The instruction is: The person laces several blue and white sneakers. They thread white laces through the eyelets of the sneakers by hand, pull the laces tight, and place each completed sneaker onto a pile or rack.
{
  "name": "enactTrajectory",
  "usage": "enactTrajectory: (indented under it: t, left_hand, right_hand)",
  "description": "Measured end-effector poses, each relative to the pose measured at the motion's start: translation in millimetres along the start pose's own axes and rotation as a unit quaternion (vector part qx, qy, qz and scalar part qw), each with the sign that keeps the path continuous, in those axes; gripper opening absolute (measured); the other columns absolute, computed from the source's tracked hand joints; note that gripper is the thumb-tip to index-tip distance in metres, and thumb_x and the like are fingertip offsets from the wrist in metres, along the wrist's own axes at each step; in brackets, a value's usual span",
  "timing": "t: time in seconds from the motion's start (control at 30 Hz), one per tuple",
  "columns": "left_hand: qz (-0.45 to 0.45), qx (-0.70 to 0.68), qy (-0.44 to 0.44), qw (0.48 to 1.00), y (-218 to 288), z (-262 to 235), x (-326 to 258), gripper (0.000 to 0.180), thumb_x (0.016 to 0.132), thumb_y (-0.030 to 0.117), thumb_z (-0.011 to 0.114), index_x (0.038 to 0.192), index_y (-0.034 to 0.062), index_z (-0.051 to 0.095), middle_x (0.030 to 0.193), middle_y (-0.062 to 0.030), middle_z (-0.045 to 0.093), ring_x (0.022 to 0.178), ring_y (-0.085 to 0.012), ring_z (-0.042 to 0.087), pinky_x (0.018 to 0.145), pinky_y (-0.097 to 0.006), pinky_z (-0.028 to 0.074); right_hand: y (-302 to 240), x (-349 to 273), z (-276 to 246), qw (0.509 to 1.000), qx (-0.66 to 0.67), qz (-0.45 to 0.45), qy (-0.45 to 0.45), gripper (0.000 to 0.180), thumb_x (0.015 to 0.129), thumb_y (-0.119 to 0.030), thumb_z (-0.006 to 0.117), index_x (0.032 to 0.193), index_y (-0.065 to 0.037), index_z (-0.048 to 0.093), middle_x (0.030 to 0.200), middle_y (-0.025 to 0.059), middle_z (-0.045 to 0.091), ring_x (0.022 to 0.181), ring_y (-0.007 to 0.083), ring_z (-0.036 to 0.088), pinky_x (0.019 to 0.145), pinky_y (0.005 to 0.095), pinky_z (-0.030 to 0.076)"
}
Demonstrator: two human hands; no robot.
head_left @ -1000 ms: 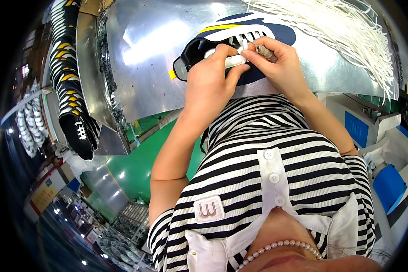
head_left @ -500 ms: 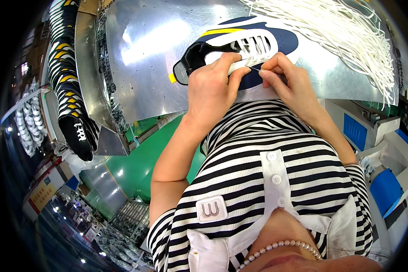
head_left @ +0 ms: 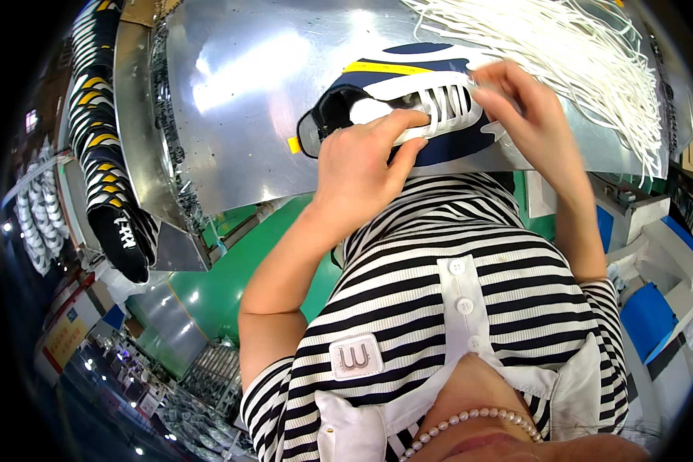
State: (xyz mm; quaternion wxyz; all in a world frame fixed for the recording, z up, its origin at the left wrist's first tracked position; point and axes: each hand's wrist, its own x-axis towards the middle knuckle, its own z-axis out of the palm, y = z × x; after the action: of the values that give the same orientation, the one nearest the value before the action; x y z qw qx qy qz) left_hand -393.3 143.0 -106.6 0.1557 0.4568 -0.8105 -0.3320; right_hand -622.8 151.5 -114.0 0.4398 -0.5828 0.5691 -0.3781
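Sneaker [head_left: 408, 115], navy-white, on shiny metal table [head_left: 246, 85]; left hand [head_left: 362, 165] grips it, right hand [head_left: 520, 108] pinches lace.

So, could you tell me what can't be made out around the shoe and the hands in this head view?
- The near side of the shoe: covered by the left hand.
- The right hand fingertips: pressed into the laces, grip unclear.
- The pile of white laces: cut off by the top edge.
- The row of dark shoes at left: bent and blurred near the rim.
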Motion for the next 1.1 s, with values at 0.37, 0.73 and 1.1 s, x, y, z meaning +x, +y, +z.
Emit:
enactTrajectory:
  t: [0.37, 0.73, 1.1]
  left_hand:
    - [-0.088, -0.091, -0.123, 0.984, 0, -29, 4, 0.025, 0.097, 0.018, 0.059, 0.111, -0.0018, 0.064, 0.095, -0.0121, 0.071, 0.081, -0.0152, 0.066, 0.072, -0.030, 0.051]
    - [-0.135, -0.317, 0.046, 0.938, -6, -15, 0, 0.017, 0.094, 0.007, 0.061, 0.103, -0.0040, 0.052, 0.095, -0.0163, 0.070, 0.090, -0.0176, 0.069, 0.079, -0.026, 0.054]
    - [-0.030, -0.286, -0.012, 0.958, -23, -14, 3, 0.018, 0.090, -0.007, 0.050, 0.108, -0.0030, 0.052, 0.099, -0.0139, 0.071, 0.093, -0.0170, 0.068, 0.083, -0.028, 0.053]
  right_hand:
    - [27, 26, 36, 0.991, -0.065, -0.044, 0.110, 0.025, 0.091, -0.029, 0.067, 0.104, -0.007, 0.063, 0.078, 0.0111, 0.070, 0.068, 0.0224, 0.068, 0.062, 0.0320, 0.051]
    - [32, 25, 34, 0.993, -0.017, -0.072, 0.092, 0.027, 0.089, -0.029, 0.069, 0.104, -0.008, 0.066, 0.073, 0.0078, 0.067, 0.065, 0.0180, 0.064, 0.061, 0.0291, 0.049]
    - [27, 21, 35, 0.996, 0.008, -0.048, 0.074, 0.024, 0.087, -0.025, 0.070, 0.103, -0.007, 0.067, 0.072, 0.0058, 0.067, 0.060, 0.0112, 0.059, 0.057, 0.0255, 0.045]
